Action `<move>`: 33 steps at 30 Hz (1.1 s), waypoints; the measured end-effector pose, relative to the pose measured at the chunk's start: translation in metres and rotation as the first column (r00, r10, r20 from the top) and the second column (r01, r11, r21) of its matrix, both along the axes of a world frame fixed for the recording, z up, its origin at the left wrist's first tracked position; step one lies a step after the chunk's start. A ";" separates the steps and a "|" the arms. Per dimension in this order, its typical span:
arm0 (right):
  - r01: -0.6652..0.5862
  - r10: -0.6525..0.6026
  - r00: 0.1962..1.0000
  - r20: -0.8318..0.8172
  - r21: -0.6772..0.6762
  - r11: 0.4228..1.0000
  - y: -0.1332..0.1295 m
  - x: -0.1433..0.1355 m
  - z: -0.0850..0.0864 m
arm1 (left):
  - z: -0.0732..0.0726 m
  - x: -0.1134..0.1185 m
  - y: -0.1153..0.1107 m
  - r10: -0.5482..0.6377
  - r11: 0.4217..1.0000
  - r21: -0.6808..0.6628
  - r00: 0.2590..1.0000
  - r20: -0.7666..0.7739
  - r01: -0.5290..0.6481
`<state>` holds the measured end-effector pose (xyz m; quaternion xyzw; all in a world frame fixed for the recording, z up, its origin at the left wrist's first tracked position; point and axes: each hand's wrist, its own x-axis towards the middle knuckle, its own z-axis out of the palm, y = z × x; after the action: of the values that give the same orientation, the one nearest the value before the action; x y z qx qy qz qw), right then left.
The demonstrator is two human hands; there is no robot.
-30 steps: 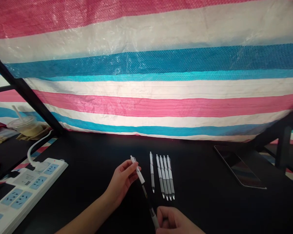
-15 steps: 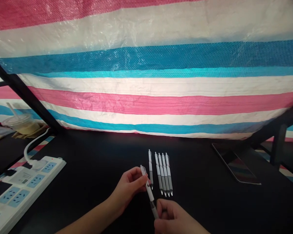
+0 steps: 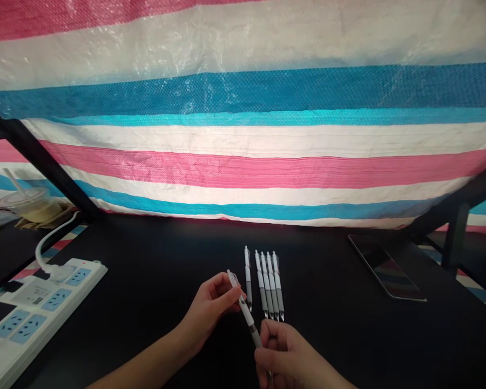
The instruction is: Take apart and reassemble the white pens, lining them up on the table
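Note:
A white pen [image 3: 246, 313] with a grey grip slants between my two hands above the black table. My left hand [image 3: 214, 305] pinches its upper barrel near the clip, thumb on top. Around the grey lower part, the fingers of my right hand [image 3: 285, 354] are closed, hiding much of it. A darker band shows where the white barrel meets the grip; whether the two parts are joined I cannot tell. Just beyond my hands lies a single matching pen [image 3: 248, 273]. To its right, several more white pens [image 3: 269, 281] lie side by side, tips toward me.
A white power strip [image 3: 44, 319] with a plugged-in adapter and cable lies at the left. Toward the right edge rests a dark phone [image 3: 384, 267]. Behind the table [image 3: 166, 243] hangs a striped plastic sheet [image 3: 243, 173]. A lidded cup [image 3: 34, 205] with a straw stands far left.
My right hand has shifted slightly up, now covering the tips of some pens in the row. The held pen's top end has moved a little left. The whole view has shifted slightly.

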<state>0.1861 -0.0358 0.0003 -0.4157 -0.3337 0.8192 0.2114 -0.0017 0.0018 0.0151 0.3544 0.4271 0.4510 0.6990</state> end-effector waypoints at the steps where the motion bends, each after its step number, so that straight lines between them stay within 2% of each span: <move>1: -0.005 0.005 1.000 -0.002 0.002 1.000 0.000 0.000 0.000 | 0.000 0.000 0.000 -0.004 1.000 0.004 1.000 0.001 0.004; 7: 0.002 -0.003 1.000 -0.023 -0.024 1.000 0.000 0.000 0.000 | -0.003 0.000 -0.003 -0.068 0.997 0.045 0.998 -0.016 0.069; 14: 0.000 -0.007 0.997 -0.074 -0.089 0.996 -0.002 0.000 -0.004 | -0.008 -0.001 -0.001 -0.165 0.984 0.073 0.984 0.066 0.160; 23: -0.006 -0.004 0.991 -0.133 -0.070 0.998 0.001 -0.001 -0.002 | -0.008 -0.003 0.000 -0.082 0.996 0.030 0.992 0.095 0.079; 29: -0.003 0.002 0.999 -0.042 -0.023 1.000 -0.001 0.001 0.002 | -0.004 -0.001 0.000 -0.022 0.999 0.039 0.996 0.091 0.018; 33: -0.026 0.023 0.998 -0.053 -0.064 0.998 -0.001 -0.001 0.001 | -0.006 -0.001 0.000 -0.033 0.998 0.048 0.996 0.086 0.029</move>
<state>0.1855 -0.0370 0.0010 -0.3964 -0.3064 0.8428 0.1964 -0.0029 0.0020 0.0088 0.3572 0.3802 0.4650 0.7153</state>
